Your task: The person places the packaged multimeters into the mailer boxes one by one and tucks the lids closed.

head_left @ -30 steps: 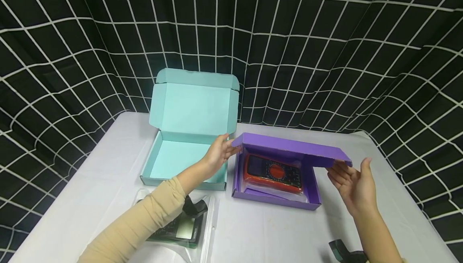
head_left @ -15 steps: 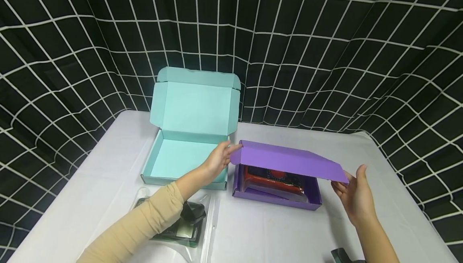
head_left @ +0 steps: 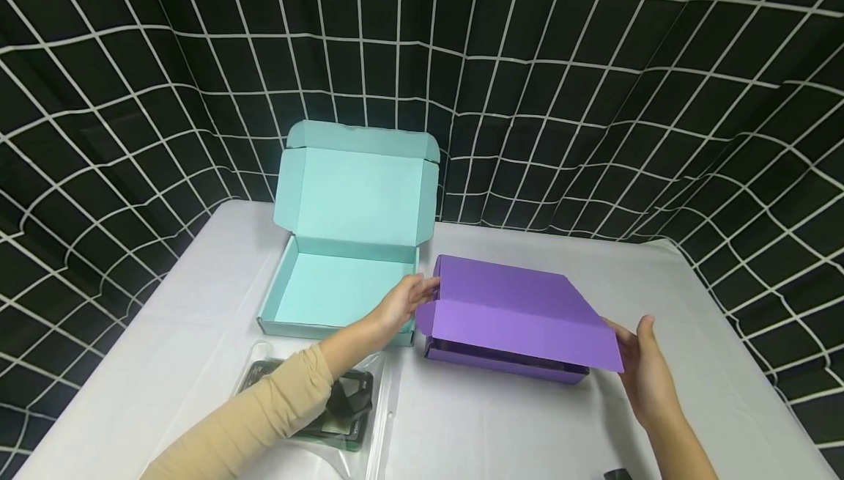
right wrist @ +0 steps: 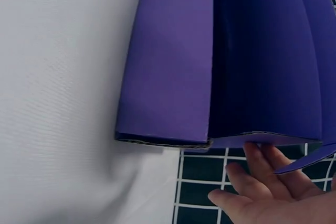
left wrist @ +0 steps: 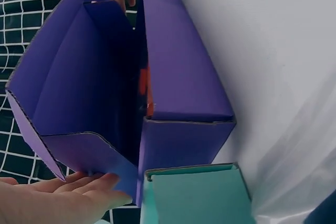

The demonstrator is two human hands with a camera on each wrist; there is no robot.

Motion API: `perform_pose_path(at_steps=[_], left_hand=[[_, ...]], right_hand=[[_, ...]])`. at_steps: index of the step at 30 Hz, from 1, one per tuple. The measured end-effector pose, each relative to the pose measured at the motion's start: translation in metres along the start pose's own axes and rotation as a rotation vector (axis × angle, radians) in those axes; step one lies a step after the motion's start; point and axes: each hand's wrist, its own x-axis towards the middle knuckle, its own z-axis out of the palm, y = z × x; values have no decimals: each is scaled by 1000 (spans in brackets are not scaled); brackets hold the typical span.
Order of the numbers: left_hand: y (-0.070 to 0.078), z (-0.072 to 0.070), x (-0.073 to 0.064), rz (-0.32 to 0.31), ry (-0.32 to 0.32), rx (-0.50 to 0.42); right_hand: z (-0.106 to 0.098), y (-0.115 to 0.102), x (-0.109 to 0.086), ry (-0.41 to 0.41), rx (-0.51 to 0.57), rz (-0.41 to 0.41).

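Observation:
A purple cardboard box point(head_left: 508, 369) stands on the white table, its lid point(head_left: 514, 304) tilted low over it with a gap at the front. My left hand point(head_left: 398, 308) touches the lid's left side flap with extended fingers, also seen from below in the left wrist view. At the right flap, my right hand point(head_left: 642, 374) rests its fingertips; in the right wrist view the fingers point(right wrist: 257, 163) are spread against the flap. Only an orange-red sliver of the multimeter point(left wrist: 144, 83) shows inside; the lid hides the remainder.
Left of it stands a teal box point(head_left: 330, 293) with its lid upright and nothing inside. A clear zip bag point(head_left: 381, 392) holding a dark meter point(head_left: 359, 429) lies in front, partly under my left forearm. Behind the table hangs a black grid curtain point(head_left: 501, 99).
The purple lid has swung down toward the front, covering the red multimeter seen earlier. Both hands have moved down with it, the right one toward the table's front.

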Motion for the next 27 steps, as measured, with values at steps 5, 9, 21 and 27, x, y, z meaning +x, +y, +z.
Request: perform_pose_path(at_steps=[5,9,21,27], left_hand=[[-3,2,-3,-11,-4,5],[-6,4,-5,-20,-3,23],[-6,16,-17,-76,15,116],[-7,22,-26,-45,17,227]], right_hand=[[1,3,-3,32,-55,34],[1,7,-5,55,-82,64],[18,-12,-11,105,-427,396],[22,-14,-18,137,-512,403]])
